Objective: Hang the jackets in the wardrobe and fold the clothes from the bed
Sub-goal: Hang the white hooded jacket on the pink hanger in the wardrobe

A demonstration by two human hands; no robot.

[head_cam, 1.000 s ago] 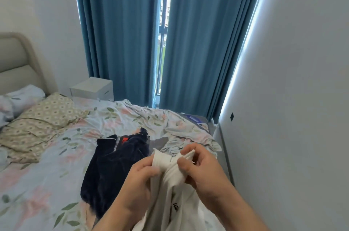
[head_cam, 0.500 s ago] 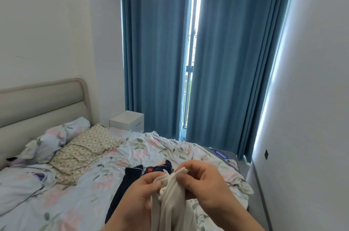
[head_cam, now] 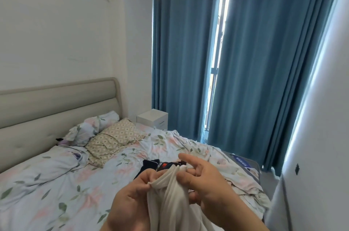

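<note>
a: what is held nearest the camera?

b: a white garment (head_cam: 168, 200) is held up over the near part of the bed (head_cam: 47, 189). its gathered top edge is pinched by the left hand (head_cam: 130, 200), thumb against fingers, so that grip is clamped on the cloth. the same bunched edge is taken just beside it by the right hand (head_cam: 207, 187), whose grip is closed on it with the thumb and lower fingers while one finger is held out straight.

a: how is this step best done?

b: it is judged that a hem or neckline is being sought, so that the piece can be opened for folding. the two grips should be slid apart along the edge rather than tugged, until the cloth hangs flat. thin fabric like this is likely to twist if it is kept bunched. it could then be laid on a smooth part of the sheet.

a: and beyond the hands?

b: a dark navy garment (head_cam: 149, 167) with a red patch is seen lying on the bed just behind the hands, not yet folded. farther back, a patterned pillow (head_cam: 115, 139) lies before the headboard (head_cam: 56, 104). beyond that a white nightstand (head_cam: 153, 119) and blue curtains (head_cam: 181, 57) are seen. no wardrobe is shown.
</note>
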